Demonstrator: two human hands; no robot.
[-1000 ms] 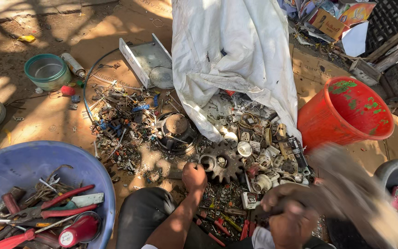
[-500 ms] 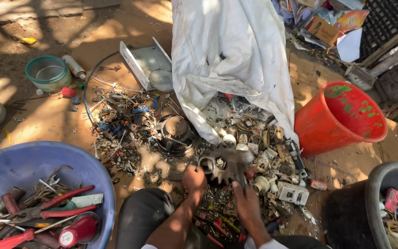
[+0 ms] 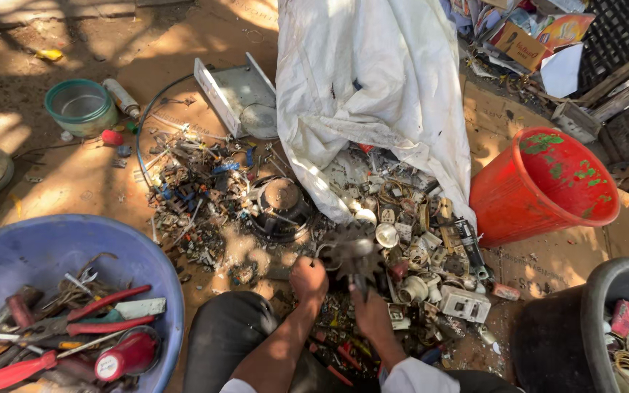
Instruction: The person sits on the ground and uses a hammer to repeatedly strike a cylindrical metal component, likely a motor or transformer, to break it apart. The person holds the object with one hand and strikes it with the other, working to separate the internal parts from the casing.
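Two hands, one gear. Left hand point(image 3: 308, 277) and right hand point(image 3: 370, 311) both grip the dark toothed gear point(image 3: 352, 255), held just above the scrap pile point(image 3: 409, 233). Fingers mostly hidden, gear blurred. Forearms reach forward. One red bucket point(image 3: 547, 185) right, one blue tub point(image 3: 52, 255) left, one white sack point(image 3: 373, 94) beyond.

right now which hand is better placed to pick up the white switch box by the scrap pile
Right. The right hand sits nearer the white switch box, with only small scrap between them. The left hand is farther off, on the gear's other side.
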